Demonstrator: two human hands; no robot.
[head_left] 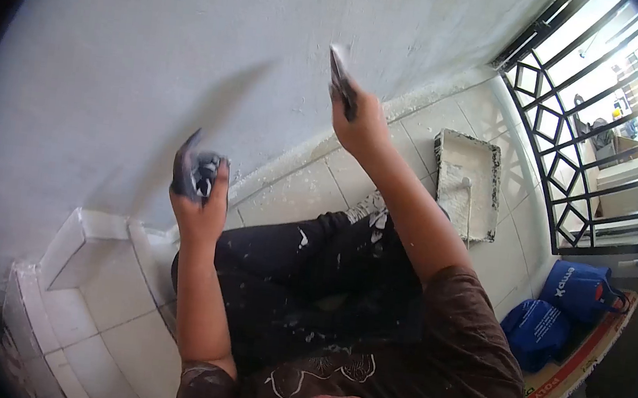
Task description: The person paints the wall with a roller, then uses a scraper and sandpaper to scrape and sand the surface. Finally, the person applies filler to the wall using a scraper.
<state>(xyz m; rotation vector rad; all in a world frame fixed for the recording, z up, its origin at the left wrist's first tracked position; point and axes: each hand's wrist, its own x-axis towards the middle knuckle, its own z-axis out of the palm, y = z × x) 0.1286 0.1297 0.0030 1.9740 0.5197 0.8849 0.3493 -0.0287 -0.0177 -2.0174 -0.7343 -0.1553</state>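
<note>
My right hand (362,126) is raised before the pale wall (277,8), its fingers wrapped round the dark handle of a putty knife (338,65). The knife's blade points up toward the wall and carries some white at its tip. Lower and to the left, my left hand (203,206) is curled round a dark, white-smeared thing (203,175) with a pointed upper end; its exact kind I cannot tell. Both hands are apart from each other, and a shadow falls on the wall between them.
A paint tray (469,156) caked with white stands on the tiled floor (336,181) to the right. Beyond it is a black metal gate (555,138). Blue bags (574,288) lie by a cardboard box (586,359). At the left, a tiled step (68,250) meets the wall.
</note>
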